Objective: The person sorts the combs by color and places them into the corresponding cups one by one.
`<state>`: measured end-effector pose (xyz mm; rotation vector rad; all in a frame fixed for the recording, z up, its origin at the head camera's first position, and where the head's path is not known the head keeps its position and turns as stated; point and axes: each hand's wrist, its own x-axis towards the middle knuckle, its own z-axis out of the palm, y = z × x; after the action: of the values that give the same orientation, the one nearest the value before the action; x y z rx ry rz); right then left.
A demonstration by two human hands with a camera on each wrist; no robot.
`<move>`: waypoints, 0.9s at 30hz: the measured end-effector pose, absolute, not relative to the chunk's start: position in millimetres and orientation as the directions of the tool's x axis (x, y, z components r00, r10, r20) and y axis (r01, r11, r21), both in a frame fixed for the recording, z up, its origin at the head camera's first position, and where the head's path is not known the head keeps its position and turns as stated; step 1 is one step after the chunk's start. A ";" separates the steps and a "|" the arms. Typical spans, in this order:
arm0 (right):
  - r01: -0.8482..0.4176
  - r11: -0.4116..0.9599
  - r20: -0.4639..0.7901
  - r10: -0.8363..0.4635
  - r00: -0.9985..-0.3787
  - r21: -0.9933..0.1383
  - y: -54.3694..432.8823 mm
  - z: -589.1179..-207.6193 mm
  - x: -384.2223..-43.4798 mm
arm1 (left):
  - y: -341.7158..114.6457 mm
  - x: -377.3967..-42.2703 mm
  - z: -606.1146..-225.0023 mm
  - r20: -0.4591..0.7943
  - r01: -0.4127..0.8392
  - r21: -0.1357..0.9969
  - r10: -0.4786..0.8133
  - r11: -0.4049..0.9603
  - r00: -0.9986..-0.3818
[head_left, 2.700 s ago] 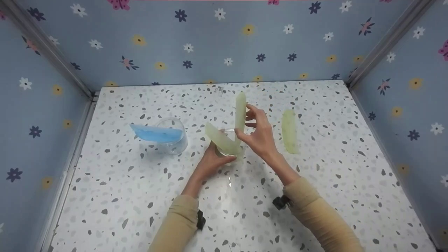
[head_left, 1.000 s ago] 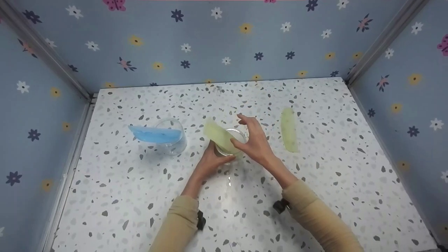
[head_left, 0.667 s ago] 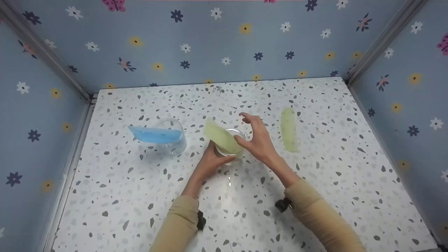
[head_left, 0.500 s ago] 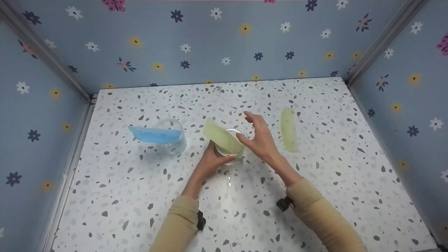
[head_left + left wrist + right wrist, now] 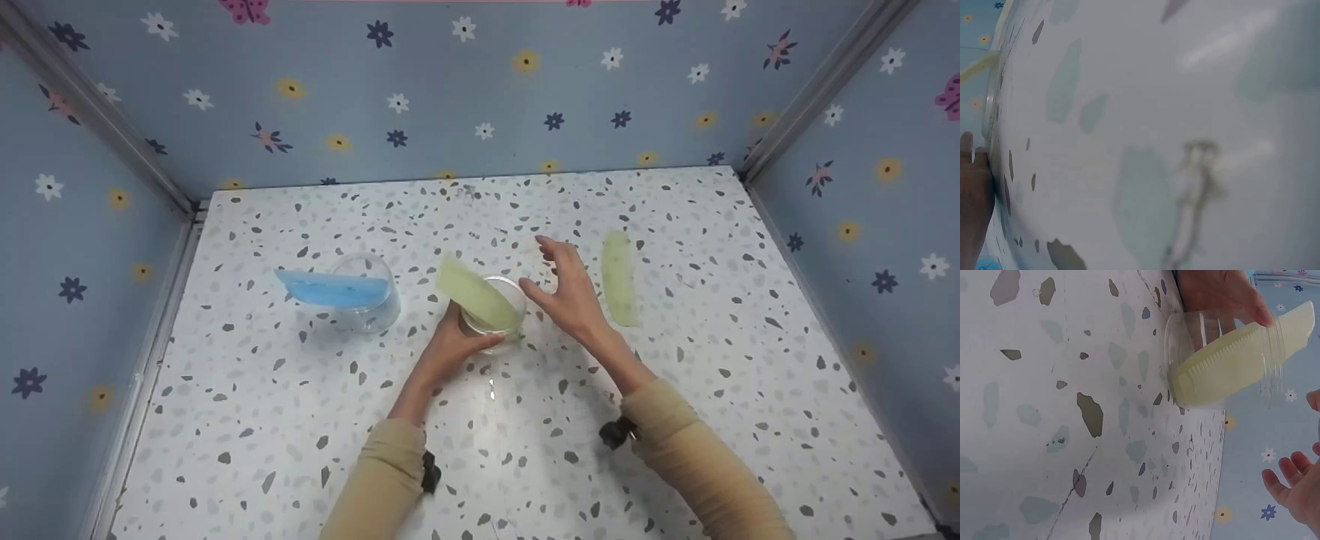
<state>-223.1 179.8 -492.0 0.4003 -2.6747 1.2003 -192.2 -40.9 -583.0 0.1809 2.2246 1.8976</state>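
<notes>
In the head view, my left hand (image 5: pixel 451 341) grips a clear plastic cup (image 5: pixel 491 347) standing mid-table. The right wrist view shows the thumb over the cup's rim. A pale green strip (image 5: pixel 474 294) with comb-like ridges leans in the cup, its upper end sticking out to the left. My right hand (image 5: pixel 566 296) hovers beside the cup on the right, fingers loosely bent and holding nothing. Another pale green strip (image 5: pixel 619 277) lies flat farther right. On the left, a blue strip (image 5: pixel 334 289) slants out of a second clear cup (image 5: pixel 386 313).
The white speckled tabletop (image 5: pixel 300 420) is bounded by a flowered blue back wall (image 5: pixel 480 82), with matching left wall (image 5: pixel 67 247) and right wall (image 5: pixel 892 217). The second cup stands a short way left of my left hand.
My right hand held an upright pale green strip at the cup earlier. It has let go, and that strip no longer stands up separately. The hand has drawn back right; my left hand stays on the cup.
</notes>
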 end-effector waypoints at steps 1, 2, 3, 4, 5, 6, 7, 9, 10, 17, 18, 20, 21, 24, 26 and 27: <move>-0.308 0.641 0.267 -0.165 -0.950 -0.703 180.5 -492.0 -223.3 | -41.0 -192.1 -582.9 -0.080 -0.043 0.986 0.231 0.160 -0.970; -0.301 0.646 0.261 -0.161 -0.952 -0.701 181.4 -492.5 -223.8 | -41.3 -192.0 -582.8 -0.081 -0.044 0.986 0.233 0.158 -0.969; -0.296 0.649 0.256 -0.158 -0.954 -0.701 182.3 -493.0 -224.2 | -41.6 -191.9 -582.5 -0.081 -0.045 0.987 0.236 0.157 -0.968; -0.291 0.653 0.253 -0.154 -0.955 -0.699 183.3 -493.6 -224.7 | -41.8 -191.7 -582.1 -0.081 -0.044 0.987 0.239 0.156 -0.968; -0.285 0.655 0.249 -0.151 -0.957 -0.700 184.2 -494.2 -225.2 | -41.9 -191.6 -581.7 -0.081 -0.043 0.986 0.240 0.159 -0.967; -0.280 0.658 0.244 -0.148 -0.958 -0.699 185.1 -494.8 -225.6 | -42.1 -191.5 -581.4 -0.081 -0.042 0.986 0.241 0.162 -0.967; -0.277 0.659 0.243 -0.146 -0.959 -0.699 186.1 -495.5 -226.2 | -42.3 -191.6 -581.1 -0.082 -0.042 0.985 0.241 0.165 -0.967; -0.272 0.662 0.240 -0.141 -0.960 -0.699 188.3 -496.3 -227.1 | -42.4 -191.6 -580.7 -0.082 -0.040 0.984 0.242 0.172 -0.967; -0.266 0.667 0.237 -0.137 -0.962 -0.696 189.4 -496.7 -227.5 | -42.4 -191.9 -580.7 -0.082 -0.040 0.983 0.241 0.177 -0.967; -0.215 0.700 0.203 -0.102 -0.974 -0.681 198.3 -497.6 -230.6 | -42.2 -193.9 -581.6 -0.084 -0.036 0.978 0.235 0.204 -0.968; -0.208 0.702 0.196 -0.098 -0.976 -0.682 199.6 -497.7 -230.9 | -42.2 -193.9 -581.8 -0.083 -0.034 0.979 0.234 0.203 -0.969; -0.197 0.706 0.188 -0.091 -0.978 -0.681 202.5 -498.3 -231.9 | -42.4 -194.0 -582.0 -0.081 -0.033 0.979 0.232 0.203 -0.969; -0.192 0.707 0.184 -0.088 -0.979 -0.681 204.0 -498.6 -232.4 | -42.4 -194.0 -582.1 -0.081 -0.033 0.978 0.231 0.205 -0.970; -0.171 0.715 0.169 -0.075 -0.983 -0.678 208.9 -499.8 -233.7 | -42.6 -194.1 -582.0 -0.085 -0.036 0.977 0.228 0.212 -0.970; -0.158 0.721 0.158 -0.067 -0.985 -0.675 212.0 -500.9 -234.8 | -42.7 -194.2 -581.9 -0.086 -0.036 0.976 0.227 0.216 -0.970; -0.152 0.726 0.154 -0.064 -0.986 -0.671 213.6 -501.4 -235.3 | -42.7 -194.1 -581.7 -0.087 -0.036 0.975 0.226 0.221 -0.970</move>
<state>-235.3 213.6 -501.4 0.1761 -2.8062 1.1064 -194.1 -42.7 -581.7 0.1803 2.2814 1.8307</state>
